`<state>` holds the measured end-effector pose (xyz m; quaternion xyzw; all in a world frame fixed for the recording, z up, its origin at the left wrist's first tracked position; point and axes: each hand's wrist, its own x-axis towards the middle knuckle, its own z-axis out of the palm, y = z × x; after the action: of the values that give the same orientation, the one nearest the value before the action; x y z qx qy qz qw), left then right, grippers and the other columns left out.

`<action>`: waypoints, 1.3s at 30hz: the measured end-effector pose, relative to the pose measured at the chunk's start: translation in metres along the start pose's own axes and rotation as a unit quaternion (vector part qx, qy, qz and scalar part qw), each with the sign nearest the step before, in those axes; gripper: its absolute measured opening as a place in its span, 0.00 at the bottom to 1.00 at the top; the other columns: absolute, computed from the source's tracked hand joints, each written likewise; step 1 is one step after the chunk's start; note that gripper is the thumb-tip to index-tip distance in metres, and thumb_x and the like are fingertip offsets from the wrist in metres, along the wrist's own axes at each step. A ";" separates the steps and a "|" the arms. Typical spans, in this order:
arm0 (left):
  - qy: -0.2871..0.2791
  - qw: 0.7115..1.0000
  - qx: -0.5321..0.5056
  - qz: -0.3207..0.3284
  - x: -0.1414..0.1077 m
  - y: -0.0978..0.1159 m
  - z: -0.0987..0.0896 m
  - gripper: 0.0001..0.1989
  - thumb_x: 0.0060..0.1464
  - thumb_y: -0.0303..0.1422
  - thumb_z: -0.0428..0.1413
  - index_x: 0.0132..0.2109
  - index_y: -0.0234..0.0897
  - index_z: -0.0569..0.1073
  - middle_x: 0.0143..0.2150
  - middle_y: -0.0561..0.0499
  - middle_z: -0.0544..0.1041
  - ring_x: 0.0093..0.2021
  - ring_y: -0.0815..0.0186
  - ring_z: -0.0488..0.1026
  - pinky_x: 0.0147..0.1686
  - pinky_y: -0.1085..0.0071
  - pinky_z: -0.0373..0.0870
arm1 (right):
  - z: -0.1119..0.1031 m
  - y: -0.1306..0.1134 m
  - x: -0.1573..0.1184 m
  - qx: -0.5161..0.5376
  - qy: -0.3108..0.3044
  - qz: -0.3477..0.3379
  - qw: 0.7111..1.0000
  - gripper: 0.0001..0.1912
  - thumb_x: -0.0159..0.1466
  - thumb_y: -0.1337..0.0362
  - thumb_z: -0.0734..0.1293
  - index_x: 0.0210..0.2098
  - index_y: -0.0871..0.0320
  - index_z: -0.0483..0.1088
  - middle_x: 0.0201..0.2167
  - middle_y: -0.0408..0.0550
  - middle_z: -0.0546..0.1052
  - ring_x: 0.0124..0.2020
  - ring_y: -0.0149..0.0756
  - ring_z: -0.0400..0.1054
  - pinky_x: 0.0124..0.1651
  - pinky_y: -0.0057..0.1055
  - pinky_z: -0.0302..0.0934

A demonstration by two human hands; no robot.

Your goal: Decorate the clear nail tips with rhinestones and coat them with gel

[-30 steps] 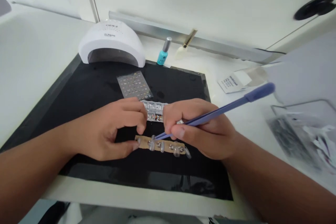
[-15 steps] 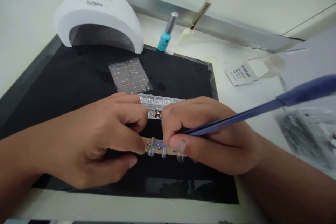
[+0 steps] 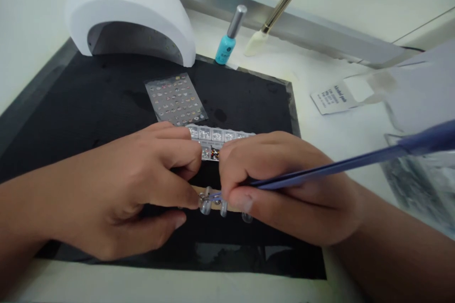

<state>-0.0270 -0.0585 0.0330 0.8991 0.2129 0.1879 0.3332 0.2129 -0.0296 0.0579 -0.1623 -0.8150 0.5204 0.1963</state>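
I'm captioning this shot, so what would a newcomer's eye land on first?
Probably the big white arched lamp, at the far left of the black mat. Next, the long blue tweezers slanting from the right hand, their points close to clear nail tips. Then the bright turquoise bottle at the mat's far edge.

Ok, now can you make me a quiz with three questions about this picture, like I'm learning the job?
1. Which hand holds the slim blue tweezers?
2. True or false: the thin see-through sheet of tiny designs lies on the flat black mat.
3. The small turquoise bottle has a cap that is: A) gold, B) silver, C) black.

Key: 1. The right hand. 2. True. 3. B.
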 end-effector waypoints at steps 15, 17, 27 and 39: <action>-0.008 1.000 0.004 -0.004 0.000 -0.002 0.001 0.10 0.61 0.25 0.52 0.38 0.38 0.79 0.38 0.49 0.71 0.38 0.63 0.68 0.42 0.61 0.65 | -0.001 0.000 0.002 -0.006 -0.008 -0.011 1.000 0.10 0.69 0.74 0.64 0.30 0.63 0.69 0.26 0.40 0.69 0.29 0.24 0.62 0.35 0.24 0.60; -0.005 1.000 0.001 -0.007 0.000 -0.002 0.002 0.10 0.61 0.25 0.53 0.38 0.39 0.79 0.38 0.49 0.71 0.37 0.62 0.68 0.42 0.61 0.65 | -0.002 0.003 0.002 -0.009 -0.017 -0.026 0.999 0.10 0.69 0.73 0.64 0.30 0.63 0.69 0.26 0.40 0.69 0.28 0.24 0.63 0.34 0.24 0.59; -0.003 1.000 0.001 -0.006 0.001 -0.003 0.003 0.10 0.61 0.25 0.52 0.38 0.39 0.78 0.38 0.50 0.70 0.37 0.64 0.67 0.43 0.63 0.65 | -0.003 0.004 0.002 -0.011 -0.019 -0.033 0.999 0.10 0.69 0.73 0.64 0.30 0.62 0.69 0.26 0.40 0.69 0.29 0.24 0.63 0.35 0.24 0.60; -0.009 1.000 0.004 -0.008 0.001 -0.003 0.003 0.11 0.62 0.26 0.52 0.37 0.39 0.78 0.37 0.51 0.69 0.37 0.66 0.67 0.43 0.64 0.64 | -0.005 0.007 0.003 -0.014 -0.022 -0.044 0.999 0.10 0.69 0.74 0.64 0.30 0.65 0.70 0.26 0.39 0.69 0.29 0.22 0.62 0.34 0.20 0.60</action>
<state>-0.0251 -0.0578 0.0290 0.9000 0.2181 0.1767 0.3333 0.2126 -0.0218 0.0542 -0.1177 -0.8329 0.5030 0.1988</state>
